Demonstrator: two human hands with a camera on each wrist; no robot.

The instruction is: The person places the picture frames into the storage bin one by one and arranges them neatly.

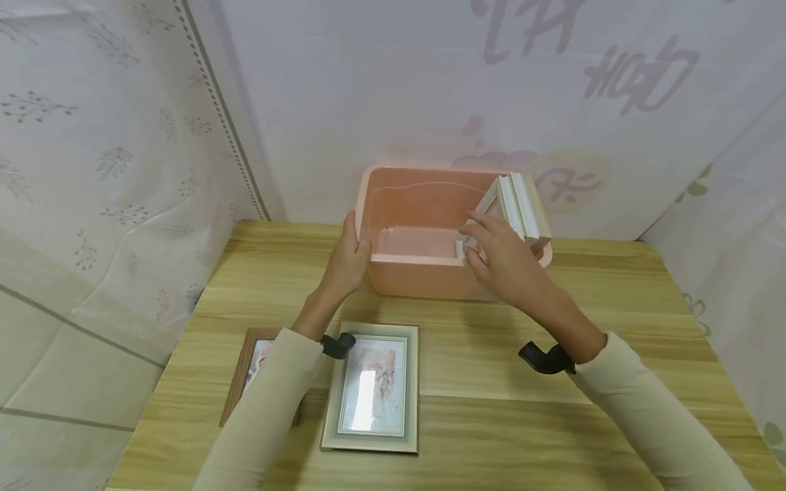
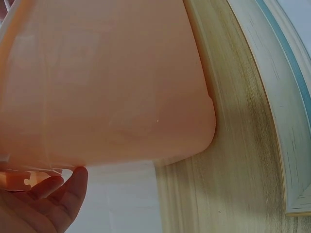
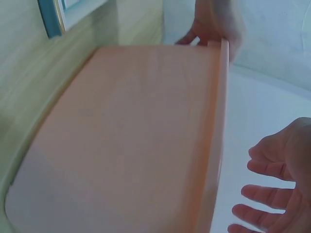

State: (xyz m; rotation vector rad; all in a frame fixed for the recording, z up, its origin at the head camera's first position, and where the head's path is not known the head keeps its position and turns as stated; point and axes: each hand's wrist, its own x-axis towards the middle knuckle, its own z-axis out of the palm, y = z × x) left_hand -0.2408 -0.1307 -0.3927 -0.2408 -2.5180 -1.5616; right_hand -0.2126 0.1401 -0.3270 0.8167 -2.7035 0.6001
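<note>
A pink plastic bin (image 1: 430,279) stands near the back of the table. At its left end, my left hand (image 1: 346,262) grips the rim; in the left wrist view, its fingertips (image 2: 80,179) curl against the bin's edge. Several white picture frames (image 1: 522,204) stand leaning together inside the right end, their tops above the rim. Over the front rim beside them hovers my right hand (image 1: 506,262), overlapping the nearest frame in the head view. The right wrist view shows its fingers (image 3: 265,195) spread, with nothing between them.
A pale picture frame with a glossy front (image 1: 371,389) lies flat in front of the bin. Left of it, a brown wooden frame (image 1: 242,368) is partly hidden under the left sleeve. A printed curtain (image 1: 319,102) hangs right behind the table (image 1: 491,423).
</note>
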